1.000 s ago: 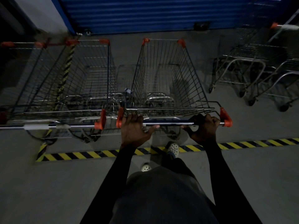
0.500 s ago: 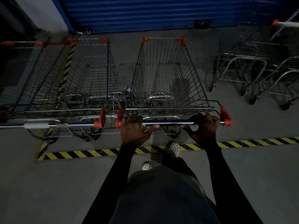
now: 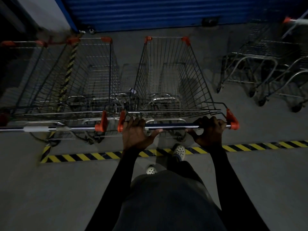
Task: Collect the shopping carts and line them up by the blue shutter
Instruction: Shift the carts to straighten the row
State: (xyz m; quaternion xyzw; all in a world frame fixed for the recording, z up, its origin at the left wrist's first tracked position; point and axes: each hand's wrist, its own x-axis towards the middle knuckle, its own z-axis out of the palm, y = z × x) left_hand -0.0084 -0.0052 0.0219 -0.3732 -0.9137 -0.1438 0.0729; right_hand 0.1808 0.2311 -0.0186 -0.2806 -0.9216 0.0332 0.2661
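Both the left hand (image 3: 135, 135) and right hand (image 3: 210, 130) clamp their grip on the wire shopping cart's chrome handlebar (image 3: 173, 126), the cart facing the blue corrugated shutter (image 3: 150, 12).

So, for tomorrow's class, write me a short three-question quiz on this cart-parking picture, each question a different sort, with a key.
1. True or false: the left hand and the right hand both grip the handle of one cart.
2. What does that cart's front end face? A) a glass door B) the blue shutter C) a staircase
3. Fill in: the floor tape is striped black and ____.
Key: 1 true; 2 B; 3 yellow.
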